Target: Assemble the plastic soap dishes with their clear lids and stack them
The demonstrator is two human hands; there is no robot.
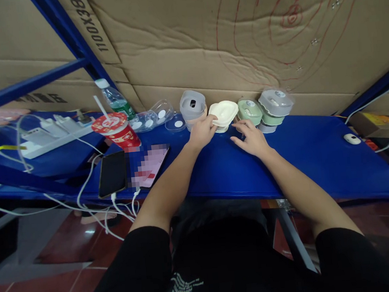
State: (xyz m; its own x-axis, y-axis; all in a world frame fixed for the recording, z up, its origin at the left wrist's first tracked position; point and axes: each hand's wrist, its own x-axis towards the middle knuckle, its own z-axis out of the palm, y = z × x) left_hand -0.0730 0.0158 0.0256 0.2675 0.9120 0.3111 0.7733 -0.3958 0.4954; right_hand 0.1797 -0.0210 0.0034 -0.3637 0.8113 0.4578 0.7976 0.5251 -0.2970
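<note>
My left hand [203, 132] pinches the near left edge of a cream-coloured shallow plastic piece [224, 112], rounded and square like a box lid. It is tilted above another pale piece that shows only partly beneath it. Just to the right, my right hand [251, 138] has its thumb and fingers apart, close in front of a green lidded box [250, 111]; whether the fingertips touch it I cannot tell. Left of the cream piece stands a stack with a grey piece [192, 104] on top, which has a dark opening. A grey-topped stack [276, 102] stands behind on the right.
Clear plastic lids [162, 112] with white round stickers lie at the back left. Nearby are a red drink cup [117, 131] with a straw, a water bottle [117, 98], two phones on cables and a power strip [56, 136]. A white mouse-like device [352, 138] lies right.
</note>
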